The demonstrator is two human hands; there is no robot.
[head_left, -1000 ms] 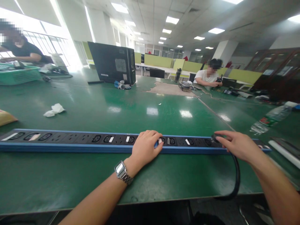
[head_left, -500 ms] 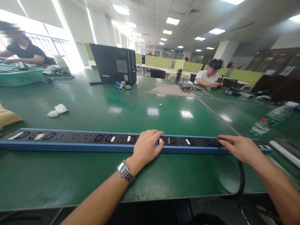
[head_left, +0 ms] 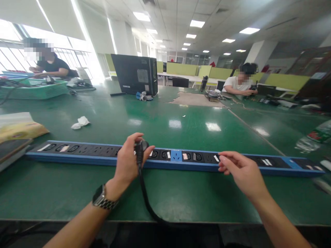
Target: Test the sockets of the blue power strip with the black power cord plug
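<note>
A long blue power strip [head_left: 85,158] with black socket modules lies across the green table. My left hand [head_left: 129,156] holds a black plug [head_left: 140,148] above the strip, left of its middle; the plug's thick black cable [head_left: 146,198] curves down over the table's front edge. Over the right half of the strip is my right hand [head_left: 239,165], its thumb and fingertips drawn together beside a small white label. Whether anything is pinched there is hidden. White and pinkish labels sit between several sockets.
Crumpled tissue [head_left: 80,122], a yellow packet [head_left: 24,128] and a dark flat device [head_left: 12,151] lie left. Behind stand a green basket [head_left: 38,90] and a black computer case [head_left: 133,74]. A bottle [head_left: 317,136] lies right. Two people sit across the table.
The plug has passed from my right hand at the strip's right end to my left hand, which moved left and lifted. My right hand moved left. The view shifted, showing more on the left.
</note>
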